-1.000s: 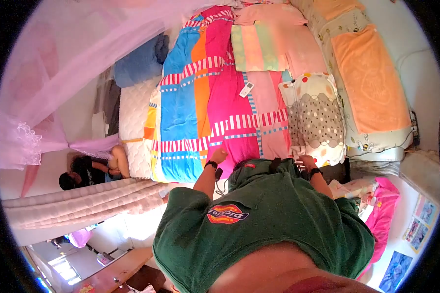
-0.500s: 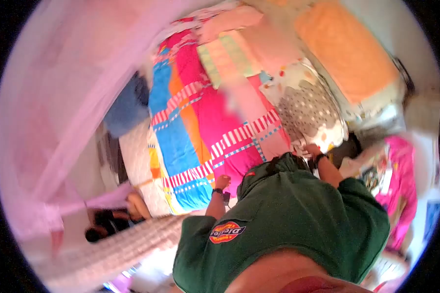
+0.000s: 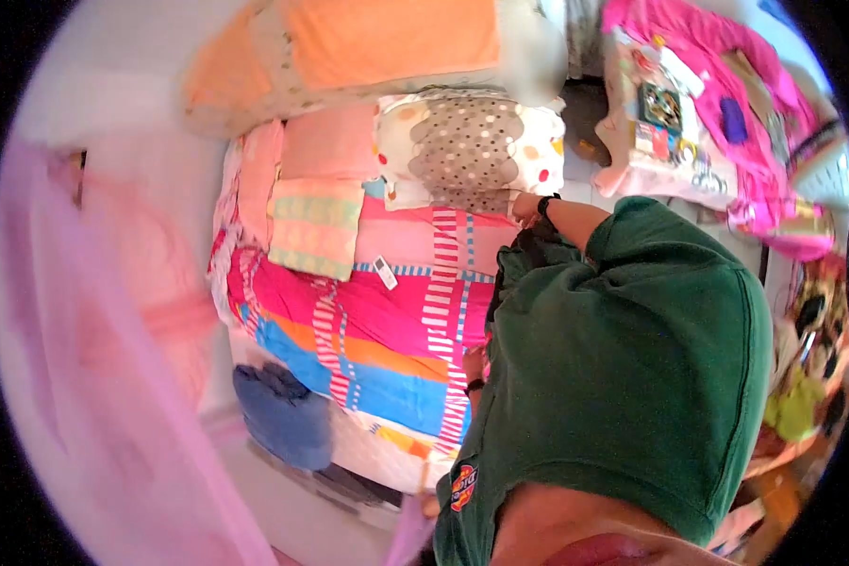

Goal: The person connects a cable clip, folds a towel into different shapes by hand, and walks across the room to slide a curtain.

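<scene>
A grey and white dotted pillow (image 3: 467,146) lies at the top of the bed. My right hand (image 3: 525,208), with a dark band at the wrist, is at its near lower edge, fingers curled onto the cloth. The pink, orange and blue blanket (image 3: 391,316) with striped bands is spread across the bed. My left hand (image 3: 475,364) is low beside the blanket's near edge, also with a dark wristband. My green shirt hides much of it, so its fingers cannot be made out. A small white remote control (image 3: 385,273) lies on the blanket.
A green and peach checked cloth (image 3: 314,226) and a pink pillow (image 3: 330,141) lie farther along. An orange cloth (image 3: 396,42) covers a surface behind. A cluttered table (image 3: 623,156) stands at right. Pink netting (image 3: 94,377) hangs at left, near a dark blue bundle (image 3: 281,415).
The view has turned, so the bed now appears sideways and the table is in fuller view. My right hand stays by the dotted pillow. My left hand has become mostly hidden.
</scene>
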### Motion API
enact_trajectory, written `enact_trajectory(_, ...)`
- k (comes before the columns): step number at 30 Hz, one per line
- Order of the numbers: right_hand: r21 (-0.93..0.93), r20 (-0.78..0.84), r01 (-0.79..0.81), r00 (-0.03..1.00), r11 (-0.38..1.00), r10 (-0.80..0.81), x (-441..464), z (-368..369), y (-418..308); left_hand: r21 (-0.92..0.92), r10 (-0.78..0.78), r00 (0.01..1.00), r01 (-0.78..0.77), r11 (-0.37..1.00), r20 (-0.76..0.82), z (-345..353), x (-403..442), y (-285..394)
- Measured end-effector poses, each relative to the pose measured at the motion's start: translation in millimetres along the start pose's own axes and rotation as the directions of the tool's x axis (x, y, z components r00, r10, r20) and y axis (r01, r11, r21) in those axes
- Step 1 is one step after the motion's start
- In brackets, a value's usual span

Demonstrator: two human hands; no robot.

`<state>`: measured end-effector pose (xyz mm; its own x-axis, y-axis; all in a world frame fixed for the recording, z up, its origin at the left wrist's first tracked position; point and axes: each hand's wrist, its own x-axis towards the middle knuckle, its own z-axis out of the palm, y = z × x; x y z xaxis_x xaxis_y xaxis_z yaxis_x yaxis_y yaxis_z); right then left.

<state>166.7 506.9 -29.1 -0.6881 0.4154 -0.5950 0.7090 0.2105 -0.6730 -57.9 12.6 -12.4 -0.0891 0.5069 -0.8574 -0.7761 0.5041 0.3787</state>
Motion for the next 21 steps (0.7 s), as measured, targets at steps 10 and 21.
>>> enact_trajectory(10,0.967,0.039,-0.145,0.896,0.21,0.442,-126.6,-69.8,-28.5,0.646,0.108,0.987,-0.006,0.763,-0.119,66.3,-22.4,83.7)
enact_trajectory(21,0.996,-0.059,-0.006,0.717,0.09,0.695,-321.2,4.8,24.0,0.763,0.228,0.755,-0.643,0.07,0.615,110.1,92.3,125.0)
